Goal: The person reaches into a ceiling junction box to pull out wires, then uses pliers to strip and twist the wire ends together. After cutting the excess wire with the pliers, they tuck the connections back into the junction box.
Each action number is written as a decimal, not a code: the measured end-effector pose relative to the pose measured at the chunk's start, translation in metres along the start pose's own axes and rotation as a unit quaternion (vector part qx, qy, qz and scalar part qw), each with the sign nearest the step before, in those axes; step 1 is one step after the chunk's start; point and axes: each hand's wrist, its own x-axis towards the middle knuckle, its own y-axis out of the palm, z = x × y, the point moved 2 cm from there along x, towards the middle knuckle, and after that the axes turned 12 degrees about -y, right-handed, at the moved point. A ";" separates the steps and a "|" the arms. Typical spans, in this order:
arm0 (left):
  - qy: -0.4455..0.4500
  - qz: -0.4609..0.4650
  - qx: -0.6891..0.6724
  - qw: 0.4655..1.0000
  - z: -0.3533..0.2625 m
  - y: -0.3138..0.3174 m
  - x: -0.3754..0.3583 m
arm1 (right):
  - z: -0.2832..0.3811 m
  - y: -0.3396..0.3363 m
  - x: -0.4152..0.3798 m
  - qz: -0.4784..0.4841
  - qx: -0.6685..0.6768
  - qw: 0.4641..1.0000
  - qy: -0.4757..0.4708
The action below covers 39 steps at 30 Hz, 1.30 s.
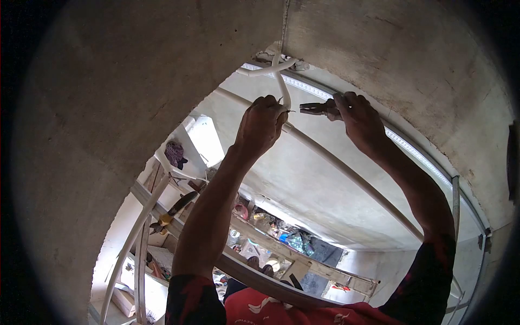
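Observation:
My left hand [261,123] is raised near the ceiling, its fingers closed around the lower end of a bent white conduit [283,89]. Short thin wire ends [291,111] stick out beside those fingers. To the right, my right hand [357,119] grips a pair of pliers [315,108], the jaws pointing left toward the wire ends with a small gap between. Another curved piece of white conduit [260,71] crosses the first one just under the ceiling opening. The palm side of both hands is hidden.
A long pale pipe [352,176] runs diagonally behind my hands. Along the ceiling edge goes a perforated metal channel [417,146]. At lower left, a tool with a dark handle [181,203] rests on a metal rail [154,208]. Wooden scaffold planks [287,249] and clutter lie below.

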 end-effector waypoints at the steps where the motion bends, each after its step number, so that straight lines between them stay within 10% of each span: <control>1: -0.002 -0.001 -0.001 1.000 0.000 0.000 0.000 | 0.002 0.001 -0.001 -0.062 -0.049 0.997 -0.027; 24: 0.009 -0.022 -0.017 1.000 0.003 0.001 0.000 | 0.015 0.007 0.008 -0.055 -0.079 0.995 0.018; 30: -0.005 -0.005 0.023 1.000 0.001 0.003 0.000 | 0.008 -0.012 0.020 -0.129 -0.188 0.969 -0.099; 37: 0.018 -0.020 0.036 0.999 0.003 0.003 0.000 | -0.009 -0.007 0.023 0.149 0.225 0.963 -0.007; 39: 0.029 -0.022 0.031 0.999 0.003 0.006 -0.003 | -0.005 -0.021 0.029 0.371 0.416 0.809 0.184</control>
